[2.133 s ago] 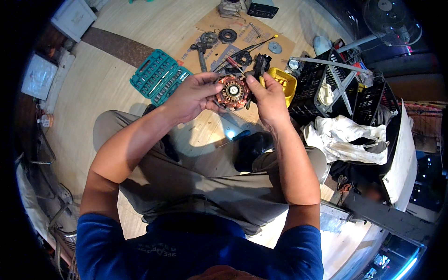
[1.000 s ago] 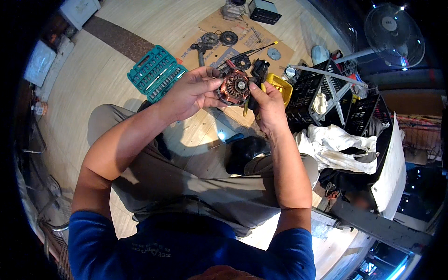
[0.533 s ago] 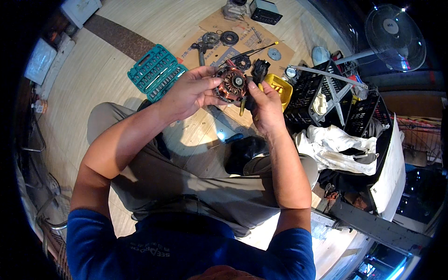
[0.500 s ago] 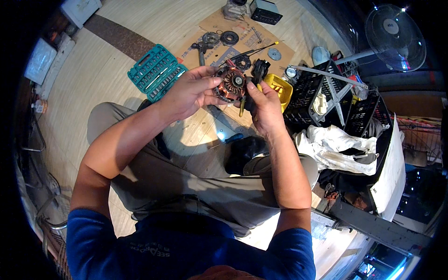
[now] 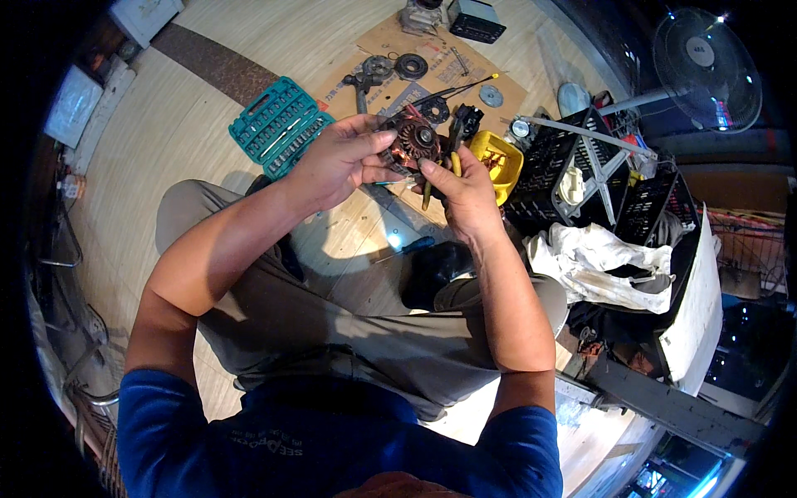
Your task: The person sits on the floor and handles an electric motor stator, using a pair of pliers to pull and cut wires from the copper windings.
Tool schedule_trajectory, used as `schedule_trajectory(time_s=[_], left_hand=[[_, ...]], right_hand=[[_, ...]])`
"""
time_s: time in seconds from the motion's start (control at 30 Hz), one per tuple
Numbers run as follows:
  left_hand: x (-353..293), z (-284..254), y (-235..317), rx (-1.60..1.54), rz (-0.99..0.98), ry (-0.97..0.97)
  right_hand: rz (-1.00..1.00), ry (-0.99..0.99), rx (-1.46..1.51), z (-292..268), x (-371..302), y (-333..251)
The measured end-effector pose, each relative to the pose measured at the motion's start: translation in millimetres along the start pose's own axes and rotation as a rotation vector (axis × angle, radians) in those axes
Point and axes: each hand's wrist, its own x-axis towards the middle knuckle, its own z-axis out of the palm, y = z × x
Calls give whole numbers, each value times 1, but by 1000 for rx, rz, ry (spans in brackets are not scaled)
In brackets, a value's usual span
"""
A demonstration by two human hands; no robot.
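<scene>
My left hand [image 5: 347, 158] is closed round the side of an alternator core [image 5: 415, 139], a round part with copper windings and a shaft end in its middle. From the other side my right hand [image 5: 469, 184] meets it, its thumb against the lower rim. Held in that same right hand are pliers with yellow handles [image 5: 456, 163]; the fingers partly cover them, and their jaws are hard to make out. Both hands are raised over the floor in front of my crossed legs.
Left of my hands lies an open teal socket set [image 5: 282, 129]. Ahead, cardboard [image 5: 510, 79] bears a hammer [image 5: 360, 90], a black ring part [image 5: 410, 66] and other parts. A yellow tub [image 5: 515, 170], black crates [image 5: 531, 187] and a fan [image 5: 701, 51] stand right. A screwdriver [image 5: 415, 246] lies nearer.
The alternator core has tilted slightly in my hands. My right thumb has shifted left and down to its lower rim, and the pliers have turned a little with the hand.
</scene>
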Motion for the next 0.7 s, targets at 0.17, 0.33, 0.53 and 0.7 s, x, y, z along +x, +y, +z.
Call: schedule_trajectory(time_s=[0.17, 0.33, 0.53, 0.7], left_hand=[[-2, -1, 2, 60, 7, -40], [0, -5, 1, -11, 7, -123], [-1, -7, 4, -26, -18, -161], [1, -8, 1, -9, -17, -196]], right_hand=[[-63, 13, -130, 3, -3, -7], [-107, 20, -125, 4, -7, -12], [-131, 11, -155, 3, -10, -18], [-164, -11, -187, -4, -10, -18]])
